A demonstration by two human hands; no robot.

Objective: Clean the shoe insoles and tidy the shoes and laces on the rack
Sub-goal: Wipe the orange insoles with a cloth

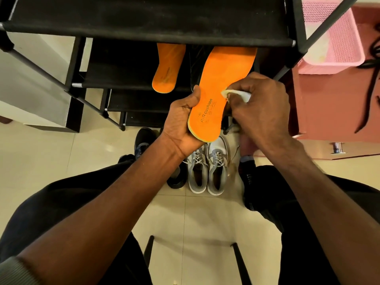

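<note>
My left hand [181, 122] grips the heel end of an orange insole [222, 79] printed "AIR cushion", held up in front of the black shoe rack [144, 27]. My right hand [261, 103] pinches a small white cloth [240, 94] and presses it against the insole's right edge near the middle. A second orange insole [167, 66] lies on a lower shelf of the rack, its toe hidden under the top shelf. A pair of grey and white laced sneakers [207, 167] stands on the floor below my hands.
A black shoe [144, 140] sits left of the sneakers, partly hidden by my left arm. A pink basket [333, 38] stands at the upper right on a reddish surface, with a black lace [370, 83] beside it. My legs in dark trousers frame the tiled floor.
</note>
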